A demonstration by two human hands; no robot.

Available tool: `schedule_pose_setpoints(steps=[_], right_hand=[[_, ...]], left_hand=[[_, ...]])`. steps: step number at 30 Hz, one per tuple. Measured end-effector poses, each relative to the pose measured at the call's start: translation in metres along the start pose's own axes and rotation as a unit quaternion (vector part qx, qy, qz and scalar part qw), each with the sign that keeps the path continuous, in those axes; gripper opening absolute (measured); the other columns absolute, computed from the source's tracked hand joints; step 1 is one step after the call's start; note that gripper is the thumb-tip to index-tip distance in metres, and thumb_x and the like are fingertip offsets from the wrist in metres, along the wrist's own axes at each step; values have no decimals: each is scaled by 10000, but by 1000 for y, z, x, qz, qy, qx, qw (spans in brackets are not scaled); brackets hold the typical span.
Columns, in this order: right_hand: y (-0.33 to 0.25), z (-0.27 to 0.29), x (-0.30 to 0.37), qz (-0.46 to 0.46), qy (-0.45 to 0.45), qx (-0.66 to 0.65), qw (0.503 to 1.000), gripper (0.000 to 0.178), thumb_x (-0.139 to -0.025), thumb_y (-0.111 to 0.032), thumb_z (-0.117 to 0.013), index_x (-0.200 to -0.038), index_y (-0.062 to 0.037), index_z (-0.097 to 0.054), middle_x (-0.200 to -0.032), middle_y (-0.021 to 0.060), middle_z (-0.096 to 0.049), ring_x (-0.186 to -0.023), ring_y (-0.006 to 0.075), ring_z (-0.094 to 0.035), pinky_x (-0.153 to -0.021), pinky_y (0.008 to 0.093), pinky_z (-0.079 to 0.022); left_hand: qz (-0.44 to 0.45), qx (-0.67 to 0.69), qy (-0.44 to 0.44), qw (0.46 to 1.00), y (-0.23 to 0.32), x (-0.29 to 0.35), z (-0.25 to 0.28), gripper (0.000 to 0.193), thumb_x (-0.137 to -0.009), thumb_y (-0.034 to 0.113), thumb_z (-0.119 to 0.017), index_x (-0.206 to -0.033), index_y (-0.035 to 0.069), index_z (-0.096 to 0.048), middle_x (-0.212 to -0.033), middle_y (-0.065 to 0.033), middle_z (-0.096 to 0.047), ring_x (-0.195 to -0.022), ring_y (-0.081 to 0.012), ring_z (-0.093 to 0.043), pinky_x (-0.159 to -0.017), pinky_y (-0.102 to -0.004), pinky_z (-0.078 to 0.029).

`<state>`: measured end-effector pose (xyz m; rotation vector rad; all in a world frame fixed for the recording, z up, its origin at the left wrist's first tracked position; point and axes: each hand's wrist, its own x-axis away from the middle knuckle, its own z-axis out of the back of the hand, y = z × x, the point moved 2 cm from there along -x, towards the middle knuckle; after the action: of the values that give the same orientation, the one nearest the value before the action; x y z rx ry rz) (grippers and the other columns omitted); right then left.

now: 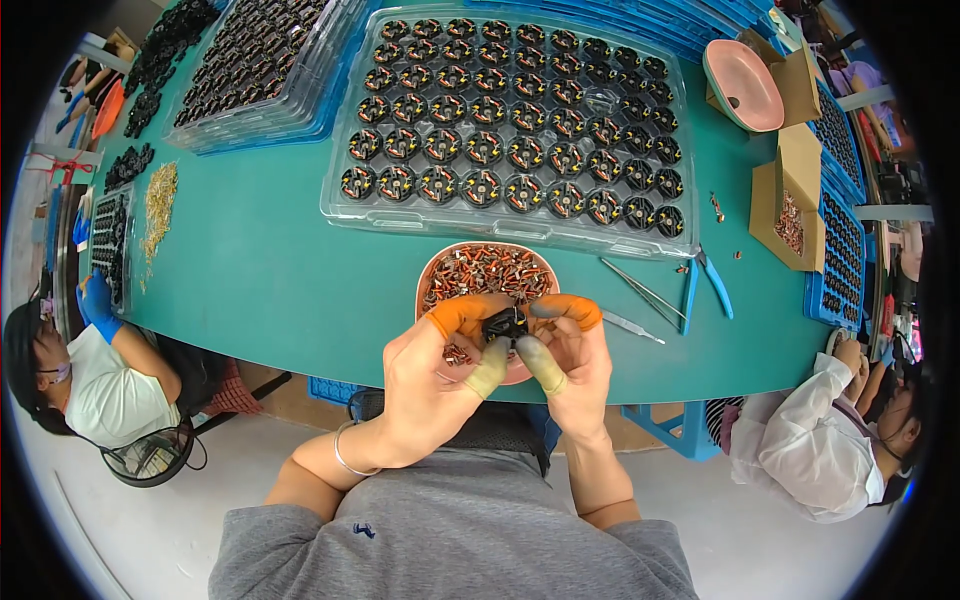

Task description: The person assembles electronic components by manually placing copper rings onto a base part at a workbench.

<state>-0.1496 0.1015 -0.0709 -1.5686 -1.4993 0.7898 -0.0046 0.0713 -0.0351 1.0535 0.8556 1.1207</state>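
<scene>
Because fingertips cover its edges, I can see only the middle of the small black part (506,324), up over the pink bowl (517,374). My left hand (425,372) and right hand (577,372) both pinch it between thumb and finger, one on each side. I can't tell which way its face points, or which side is longest. Orange and pale yellow covers (546,366) wrap those fingers and thumbs. The hands hide some of the bowl, which has shiny copper-colored bits (487,275) inside. Farther back, a clear plastic tray (440,222) holds round black parts (481,188) on the smooth green table (265,270).
</scene>
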Motion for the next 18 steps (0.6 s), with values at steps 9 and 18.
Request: schedule_pose_setpoints(steps=[9, 18], right_hand=[[3, -3, 0, 27, -6, 3, 1000, 375, -831, 50, -631, -1161, -9, -463, -1050, 87, -563, -921, 131, -530, -816, 266, -450], [6, -3, -1, 57, 4, 4, 998, 381, -814, 89, -627, -1142, -5, -459, -1097, 107, -554, -950, 142, -532, -836, 269, -450]], left_hand=[[-30, -10, 18, 999, -1, 0, -3, 279, -794, -18, -676, -1059, -20, -587, -863, -39, -654, -673, -57, -564, -576, -187, -439], [-58, -11, 29, 998, -2, 1, -6, 333, -800, -34, -669, -1118, -29, -570, -959, -60, -648, -756, -69, -584, -631, -193, -462]])
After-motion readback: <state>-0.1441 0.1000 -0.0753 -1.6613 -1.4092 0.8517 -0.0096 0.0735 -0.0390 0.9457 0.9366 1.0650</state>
